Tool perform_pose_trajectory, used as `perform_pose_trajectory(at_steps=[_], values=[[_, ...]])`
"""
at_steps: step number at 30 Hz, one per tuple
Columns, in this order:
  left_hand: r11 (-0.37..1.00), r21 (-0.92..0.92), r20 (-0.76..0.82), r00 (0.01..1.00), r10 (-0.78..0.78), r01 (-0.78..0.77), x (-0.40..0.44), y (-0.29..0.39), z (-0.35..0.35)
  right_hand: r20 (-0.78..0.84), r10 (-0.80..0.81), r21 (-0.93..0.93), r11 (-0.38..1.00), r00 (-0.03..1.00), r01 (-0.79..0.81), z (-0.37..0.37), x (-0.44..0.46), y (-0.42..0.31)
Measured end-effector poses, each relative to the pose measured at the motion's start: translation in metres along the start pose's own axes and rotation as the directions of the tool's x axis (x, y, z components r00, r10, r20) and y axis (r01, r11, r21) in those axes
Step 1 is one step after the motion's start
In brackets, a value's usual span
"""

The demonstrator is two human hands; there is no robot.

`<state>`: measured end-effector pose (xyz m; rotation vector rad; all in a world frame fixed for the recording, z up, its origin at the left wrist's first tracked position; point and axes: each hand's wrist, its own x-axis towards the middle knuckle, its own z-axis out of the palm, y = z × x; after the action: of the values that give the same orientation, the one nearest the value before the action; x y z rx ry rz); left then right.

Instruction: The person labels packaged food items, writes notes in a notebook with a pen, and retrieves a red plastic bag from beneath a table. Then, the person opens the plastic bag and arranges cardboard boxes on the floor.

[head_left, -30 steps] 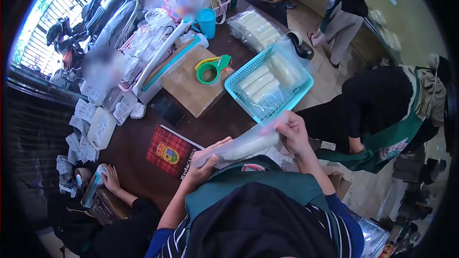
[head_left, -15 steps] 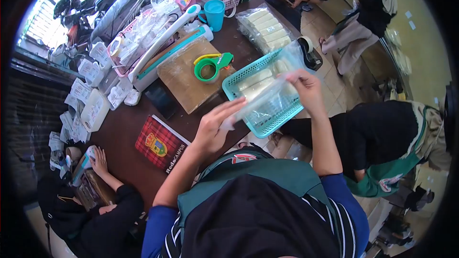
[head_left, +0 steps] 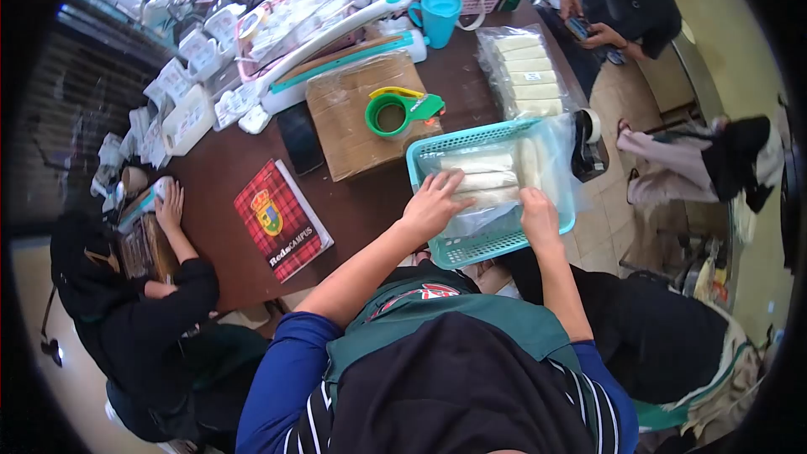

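A light-blue plastic basket [head_left: 450, 259] sits at the table's near right edge, holding several pale, log-shaped rolls [head_left: 490, 180]. Clear plastic bags [head_left: 555, 143] lie around and over them, spilling past the basket's right rim. My left hand [head_left: 433, 206] reaches over the near left rim with its fingers stretched out across the rolls. At the basket's near side, my right hand [head_left: 540, 217] pinches the edge of a clear bag beside the rolls. What lies beneath the rolls is hidden.
Behind the basket lies a bag of pale rolls [head_left: 530, 76], with a black tape dispenser [head_left: 590, 147] to its right. A green tape dispenser [head_left: 388, 116] rests on a cardboard box [head_left: 332, 130]. Also there are a red plaid book [head_left: 273, 223], blue cup [head_left: 439, 17] and bag sealer [head_left: 336, 40]. Other people are nearby.
Both hands have lowered the clear bag from above the basket into it. My left hand now rests on the rolls. The camera view has shifted.
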<state>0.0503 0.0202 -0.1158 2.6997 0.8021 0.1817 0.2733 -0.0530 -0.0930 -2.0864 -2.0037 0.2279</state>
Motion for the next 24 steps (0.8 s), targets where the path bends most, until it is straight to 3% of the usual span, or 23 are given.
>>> perform_pose_trajectory(at_steps=[1,3,5,7,9,11,15,19,20,21,24], values=[[0.999,-0.037,-0.023,1.000,0.003,-0.004,0.001,-0.001,-0.001,0.009,-0.022,0.008,1.000,1.000,0.022,-0.003,0.003,-0.003],[0.997,-0.069,0.014,0.999,-0.030,0.031,-0.001,-0.003,-0.003,0.177,0.078,-0.271,0.962,0.981,-0.028,-0.014,0.014,-0.015],[1.000,0.000,0.022,0.999,-0.031,0.031,-0.013,0.000,-0.004,0.231,0.098,-0.298,0.954,0.968,-0.025,-0.033,0.032,-0.038],[0.991,-0.076,0.031,0.994,-0.105,0.107,-0.031,0.005,-0.021,0.020,-0.175,-0.102,0.979,0.984,0.176,-0.035,0.054,-0.054],[0.955,-0.246,-0.097,0.976,-0.196,0.168,-0.057,0.012,-0.037,0.078,-0.234,-0.010,0.972,0.969,0.235,-0.029,0.081,-0.077],[0.932,-0.272,-0.163,0.943,-0.289,0.239,-0.090,0.018,-0.042,-0.089,-0.429,0.039,0.900,0.899,0.433,-0.024,0.108,-0.108],[0.851,-0.353,-0.271,0.829,-0.490,0.388,-0.168,0.030,-0.025,-0.005,-0.598,-0.220,0.782,0.801,0.583,0.016,0.157,-0.136],[0.715,-0.379,-0.228,0.689,-0.688,0.588,-0.254,0.053,0.000,0.294,-0.401,-0.213,0.857,0.867,0.469,0.019,0.181,-0.144],[0.652,-0.399,-0.211,0.628,-0.749,0.645,-0.275,0.062,0.008,0.205,-0.458,-0.223,0.838,0.865,0.497,0.029,0.184,-0.136],[0.649,-0.402,-0.212,0.623,-0.753,0.647,-0.294,0.071,0.014,0.241,-0.427,-0.232,0.847,0.871,0.479,0.030,0.187,-0.135],[0.359,-0.438,-0.061,0.371,-0.927,0.824,-0.350,0.106,0.039,0.244,-0.391,-0.235,0.864,0.888,0.445,0.025,0.183,-0.139]])
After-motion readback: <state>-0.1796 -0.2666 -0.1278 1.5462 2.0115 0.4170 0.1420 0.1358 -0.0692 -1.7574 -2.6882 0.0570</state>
